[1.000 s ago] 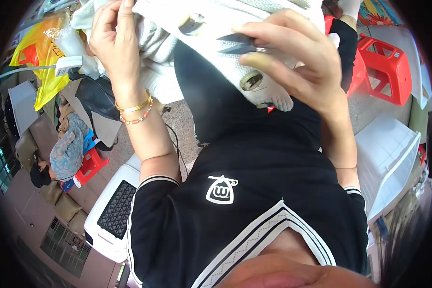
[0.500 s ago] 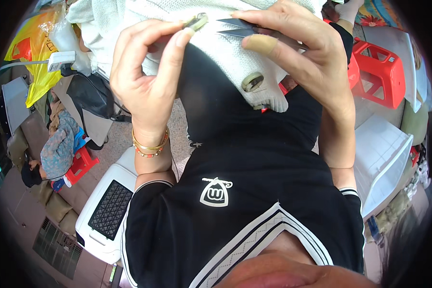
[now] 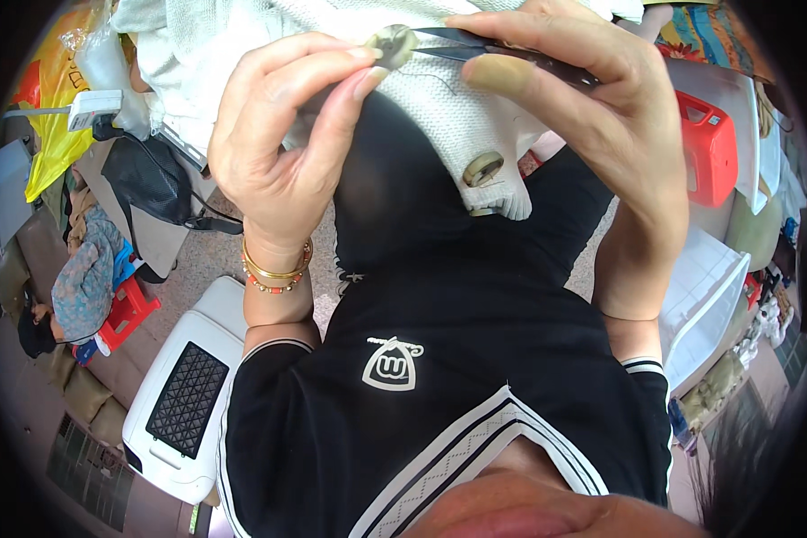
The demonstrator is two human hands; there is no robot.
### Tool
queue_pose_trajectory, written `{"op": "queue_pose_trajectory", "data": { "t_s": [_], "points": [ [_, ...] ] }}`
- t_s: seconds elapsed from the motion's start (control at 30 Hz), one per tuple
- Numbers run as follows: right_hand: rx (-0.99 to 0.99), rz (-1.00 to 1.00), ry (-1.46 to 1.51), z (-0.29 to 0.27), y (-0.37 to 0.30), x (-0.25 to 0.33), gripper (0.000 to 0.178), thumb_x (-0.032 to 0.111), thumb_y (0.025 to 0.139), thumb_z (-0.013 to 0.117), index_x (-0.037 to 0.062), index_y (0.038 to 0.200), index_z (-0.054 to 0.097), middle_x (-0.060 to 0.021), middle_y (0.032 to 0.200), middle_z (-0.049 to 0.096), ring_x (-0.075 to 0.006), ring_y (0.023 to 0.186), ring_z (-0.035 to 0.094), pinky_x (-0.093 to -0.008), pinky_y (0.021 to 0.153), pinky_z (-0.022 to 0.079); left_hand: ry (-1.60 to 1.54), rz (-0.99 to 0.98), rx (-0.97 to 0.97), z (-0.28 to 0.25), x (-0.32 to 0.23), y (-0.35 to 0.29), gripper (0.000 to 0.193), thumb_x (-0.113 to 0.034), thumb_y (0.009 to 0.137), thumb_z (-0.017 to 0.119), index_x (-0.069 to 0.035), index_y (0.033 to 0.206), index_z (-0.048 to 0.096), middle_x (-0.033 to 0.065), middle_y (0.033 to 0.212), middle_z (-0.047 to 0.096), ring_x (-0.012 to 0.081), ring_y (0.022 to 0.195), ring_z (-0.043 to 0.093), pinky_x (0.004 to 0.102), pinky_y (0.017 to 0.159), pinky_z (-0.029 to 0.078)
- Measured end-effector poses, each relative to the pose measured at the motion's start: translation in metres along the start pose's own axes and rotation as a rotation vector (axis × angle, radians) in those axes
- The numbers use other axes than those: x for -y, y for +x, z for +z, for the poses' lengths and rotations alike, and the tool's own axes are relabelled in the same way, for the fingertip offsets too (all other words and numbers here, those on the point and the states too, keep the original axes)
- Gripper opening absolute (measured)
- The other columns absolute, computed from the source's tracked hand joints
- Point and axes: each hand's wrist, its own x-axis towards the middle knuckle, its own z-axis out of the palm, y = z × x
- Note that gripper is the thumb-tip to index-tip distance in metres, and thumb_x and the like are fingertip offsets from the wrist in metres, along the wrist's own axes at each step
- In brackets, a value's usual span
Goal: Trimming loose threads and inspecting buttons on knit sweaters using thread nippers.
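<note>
My left hand [image 3: 287,143] pinches a round grey-green button [image 3: 393,45] between thumb and fingertips, above a white knitted garment [image 3: 484,108] across my lap. Dark thread snips [image 3: 457,37] lie in my right hand [image 3: 614,117], whose thumb has a tan covering over its tip. The snips' two blades are apart, their points right at the button's edge. A dark thread trails over the knit just below the button. Lower on the cloth, near its fringed end, sits a second button [image 3: 484,169], and another [image 3: 486,212] shows in part at the edge.
To the left are a white power adapter [image 3: 94,108] with a cord, a yellow plastic bag [image 3: 58,152], a black bag [image 3: 148,175] and a white lidded box [image 3: 152,439]. Another person [image 3: 88,278] is farther off. A red stool [image 3: 710,148] and white bin [image 3: 704,300] stand right.
The button in my left hand has turned to show more of its round face. My right hand has shifted slightly right, the snips still close to the button. The whole view has tilted a little.
</note>
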Motion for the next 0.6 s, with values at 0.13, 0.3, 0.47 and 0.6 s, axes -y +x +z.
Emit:
{"op": "queue_pose_trajectory", "data": {
  "t_s": [0.13, 0.3, 0.47, 0.6],
  "points": [
    [0.027, -0.031, -0.036, 0.002, 0.005, 0.001, 0.028, 0.008, 0.078, 0.076, -0.0014, 0.104, 0.07, -0.0064, 0.069, 0.061, -0.011, 0.061, 0.053, -0.0246, 0.053, 0.04, 0.006, -0.002, -0.005, -0.003, 0.0, -0.002, 0.02, 0.005, 0.073, 0.075, -0.001, 0.091, 0.071, 0.0108, 0.089, 0.068, 0.0179, 0.081, 0.065, 0.0258, 0.068, 0.052],
    [0.051, -0.111, -0.084, 0.0, 0.011, -0.001, 0.026, 0.007, 0.079, 0.075, -0.0031, 0.102, 0.07, -0.0087, 0.069, 0.062, -0.0122, 0.058, 0.055, -0.0249, 0.051, 0.041, 0.023, 0.056, 0.013, -0.001, 0.0, 0.001, 0.021, 0.005, 0.072, 0.075, -0.001, 0.091, 0.071, 0.0103, 0.089, 0.068, 0.0181, 0.08, 0.065, 0.0251, 0.067, 0.052],
    [0.106, -0.08, -0.11, -0.003, 0.015, 0.012, 0.022, 0.006, 0.08, 0.073, -0.004, 0.098, 0.07, -0.0101, 0.068, 0.062, -0.0137, 0.058, 0.056, -0.0259, 0.05, 0.042, 0.047, 0.072, 0.021, -0.003, 0.0, 0.001, 0.021, 0.005, 0.071, 0.076, -0.001, 0.091, 0.071, 0.0098, 0.089, 0.068, 0.018, 0.08, 0.065, 0.025, 0.066, 0.052],
    [0.133, -0.069, -0.147, -0.004, 0.017, 0.013, 0.018, 0.005, 0.08, 0.072, -0.0047, 0.095, 0.07, -0.0106, 0.068, 0.062, -0.0139, 0.057, 0.055, -0.0257, 0.051, 0.042, 0.041, 0.035, 0.012, -0.001, -0.003, 0.002, 0.021, 0.005, 0.07, 0.076, -0.001, 0.089, 0.071, 0.009, 0.087, 0.068, 0.0179, 0.08, 0.065, 0.0247, 0.067, 0.051]
  ]
}}
